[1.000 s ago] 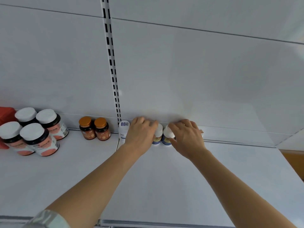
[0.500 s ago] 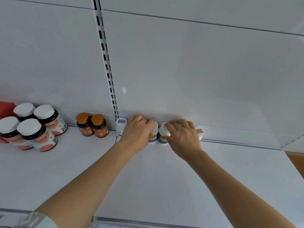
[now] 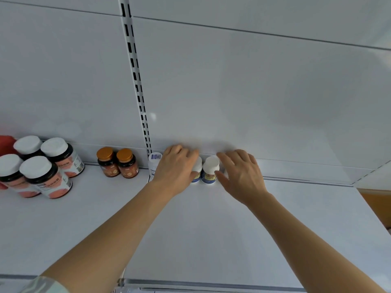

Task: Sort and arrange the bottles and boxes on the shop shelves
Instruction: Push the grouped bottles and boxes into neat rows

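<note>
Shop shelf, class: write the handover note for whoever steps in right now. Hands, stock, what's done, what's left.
Left hand: grip on a white-capped bottle at the back wall.
Right hand: fingers against the next white bottle; what lies under the palm is hidden.
Barcode bottle stands left of them.
Done: four big jars and two amber bottles grouped.
Left: line up this white row; shelf front unstocked.
</note>
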